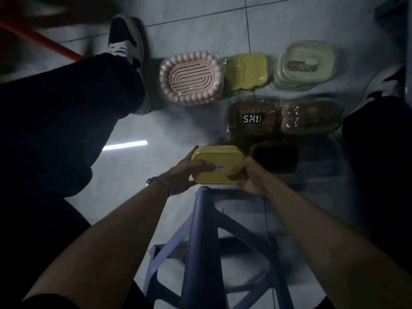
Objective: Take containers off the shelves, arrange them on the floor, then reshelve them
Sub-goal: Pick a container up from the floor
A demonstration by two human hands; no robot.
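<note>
Dim room, pale tiled floor [178,30]. The left hand [180,175] and right hand [249,177] grip a yellow box [217,161] at centre; wrapped containers [253,118] lie upper right, a blue stool [200,241] below.

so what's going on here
A person holds a yellow lidded container just past a blue plastic stool, left grip and right grip curled round the container's ends. Six other containers lie in rows on the tiled floor, among them a pink soap dish and a black box right beside the yellow one.
</note>
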